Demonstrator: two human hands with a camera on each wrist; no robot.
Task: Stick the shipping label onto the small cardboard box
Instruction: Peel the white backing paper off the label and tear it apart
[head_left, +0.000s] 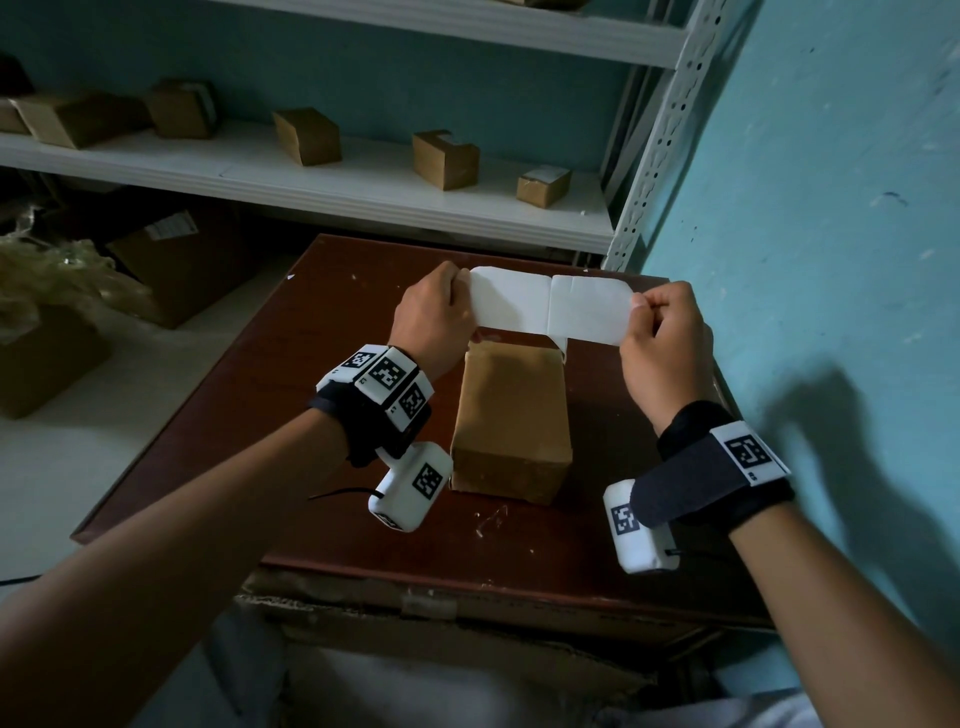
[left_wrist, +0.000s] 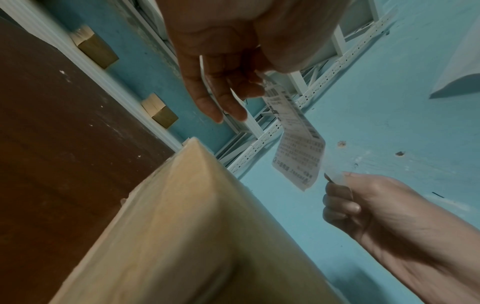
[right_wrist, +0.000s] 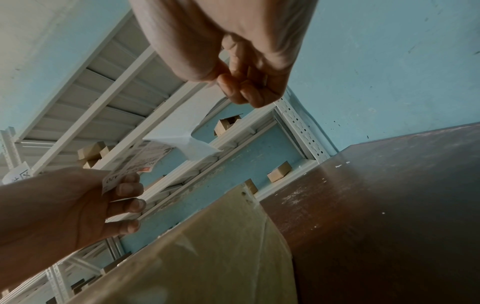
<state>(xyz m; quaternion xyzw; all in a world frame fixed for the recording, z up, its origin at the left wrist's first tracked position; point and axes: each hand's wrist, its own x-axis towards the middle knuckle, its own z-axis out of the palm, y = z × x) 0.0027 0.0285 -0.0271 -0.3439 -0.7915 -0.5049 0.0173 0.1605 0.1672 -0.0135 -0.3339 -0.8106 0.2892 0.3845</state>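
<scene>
Over the far end of one small cardboard box (head_left: 511, 415), held up in the air between two bare hands: one shipping label (head_left: 550, 306), a long white strip with rounded corners and a fold line near the middle, blank side up toward the head camera. Left hand (head_left: 434, 312) pinching the left end, fingers curled round the paper edge; right hand (head_left: 662, 338) pinching the right end between thumb and curled fingers. Printed face turned downward, seen from the left wrist as rows of dark text and barcodes (left_wrist: 298, 144), too blurred to read. From the right wrist, a thin translucent sheet (right_wrist: 192, 142) curling away beside the printed part; whether backing or label, cannot tell. Label not touching the box. Box brown, rectangular, matte, standing alone on one dark reddish-brown table (head_left: 218, 415), its top scuffed and flecked with white specks and scraps. Two wristbands, black straps with white cubes carrying square black-and-white markers, one per wrist (head_left: 384, 387) (head_left: 727, 457). Behind the table, one white metal shelf (head_left: 311, 182) with perforated uprights, six or so small brown cartons along it, two or three with a white label showing. On the floor to the left, larger brown cartons (head_left: 171, 260) and a heap of crumpled clear wrap (head_left: 47, 270). Turquoise painted wall (head_left: 831, 182) on the right, rough and marked.
</scene>
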